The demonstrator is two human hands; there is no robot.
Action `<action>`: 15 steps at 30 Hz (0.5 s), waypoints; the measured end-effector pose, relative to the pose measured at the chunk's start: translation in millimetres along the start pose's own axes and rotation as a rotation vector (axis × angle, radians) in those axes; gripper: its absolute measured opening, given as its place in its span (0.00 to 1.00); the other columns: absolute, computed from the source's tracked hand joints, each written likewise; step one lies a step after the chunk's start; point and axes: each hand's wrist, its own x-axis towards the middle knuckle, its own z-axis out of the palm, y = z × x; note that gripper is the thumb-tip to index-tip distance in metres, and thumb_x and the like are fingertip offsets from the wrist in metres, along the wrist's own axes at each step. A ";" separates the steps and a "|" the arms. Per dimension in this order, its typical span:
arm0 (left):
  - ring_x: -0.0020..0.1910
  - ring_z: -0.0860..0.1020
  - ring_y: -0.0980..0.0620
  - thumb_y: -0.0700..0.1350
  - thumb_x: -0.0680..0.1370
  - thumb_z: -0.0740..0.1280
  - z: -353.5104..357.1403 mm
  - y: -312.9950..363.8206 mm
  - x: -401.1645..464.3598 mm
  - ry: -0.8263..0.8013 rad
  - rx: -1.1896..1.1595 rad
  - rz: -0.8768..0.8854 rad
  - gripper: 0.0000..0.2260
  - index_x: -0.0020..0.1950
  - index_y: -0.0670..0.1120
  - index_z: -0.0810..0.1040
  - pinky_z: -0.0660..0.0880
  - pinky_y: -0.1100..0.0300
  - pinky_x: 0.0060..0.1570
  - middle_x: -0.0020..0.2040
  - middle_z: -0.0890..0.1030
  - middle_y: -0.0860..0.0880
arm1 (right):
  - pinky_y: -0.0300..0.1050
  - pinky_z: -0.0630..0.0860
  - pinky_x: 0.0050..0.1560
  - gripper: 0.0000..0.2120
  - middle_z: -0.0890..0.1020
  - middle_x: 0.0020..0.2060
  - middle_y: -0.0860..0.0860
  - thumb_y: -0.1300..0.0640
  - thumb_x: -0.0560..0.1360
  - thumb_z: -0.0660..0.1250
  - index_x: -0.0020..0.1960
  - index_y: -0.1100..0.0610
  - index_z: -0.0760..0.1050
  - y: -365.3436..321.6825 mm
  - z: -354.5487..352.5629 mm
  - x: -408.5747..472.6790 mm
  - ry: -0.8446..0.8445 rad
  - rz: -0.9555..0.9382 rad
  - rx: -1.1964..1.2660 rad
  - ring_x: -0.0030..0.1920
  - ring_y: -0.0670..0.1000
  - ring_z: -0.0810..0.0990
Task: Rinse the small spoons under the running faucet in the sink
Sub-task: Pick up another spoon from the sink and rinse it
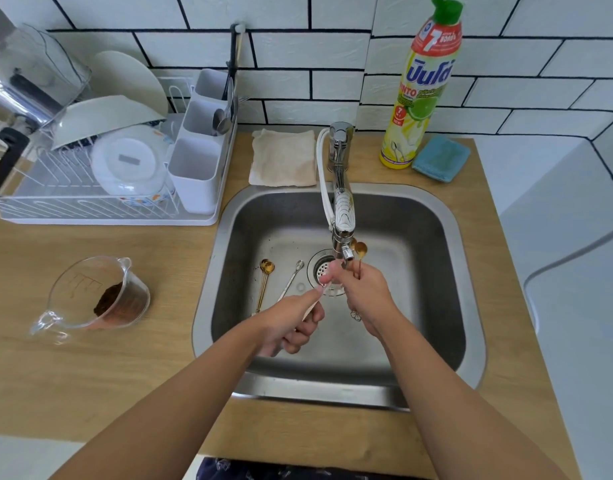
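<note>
Head view: right hand (362, 289) pinches gold spoons (360, 252) upright beside faucet (343, 216).

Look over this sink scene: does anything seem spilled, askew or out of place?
Little stands out. Dark specks dot the sink floor beside the gold spoons, which look like spilled grounds. The measuring cup on the counter still holds brown residue.

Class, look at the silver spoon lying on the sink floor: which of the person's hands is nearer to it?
Left. The left hand sits just below and right of the silver spoon, almost over its handle end. The right hand is farther right, beyond the drain, holding gold spoons by the faucet.
</note>
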 end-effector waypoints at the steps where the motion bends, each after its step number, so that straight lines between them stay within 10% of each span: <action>1: 0.25 0.53 0.53 0.66 0.81 0.57 -1.3 -0.4 -0.7 -0.011 -0.015 -0.012 0.23 0.39 0.48 0.70 0.52 0.63 0.24 0.30 0.60 0.51 | 0.34 0.63 0.20 0.09 0.89 0.42 0.49 0.54 0.82 0.66 0.51 0.58 0.80 -0.5 -2.1 2.0 0.006 0.042 0.018 0.20 0.42 0.65; 9: 0.23 0.55 0.54 0.59 0.84 0.57 -10.5 4.6 -6.1 -0.045 -0.049 -0.018 0.19 0.42 0.47 0.72 0.52 0.62 0.23 0.28 0.62 0.51 | 0.27 0.68 0.25 0.06 0.90 0.43 0.51 0.51 0.80 0.71 0.53 0.53 0.81 6.5 3.3 -4.8 -0.080 -0.023 -0.060 0.26 0.38 0.77; 15: 0.23 0.62 0.55 0.48 0.85 0.57 -5.1 9.7 -6.9 0.049 0.133 0.096 0.11 0.53 0.43 0.75 0.57 0.62 0.25 0.31 0.73 0.50 | 0.35 0.63 0.24 0.10 0.90 0.45 0.50 0.48 0.82 0.66 0.53 0.53 0.81 5.4 -1.9 -2.2 0.018 0.072 -0.029 0.21 0.42 0.67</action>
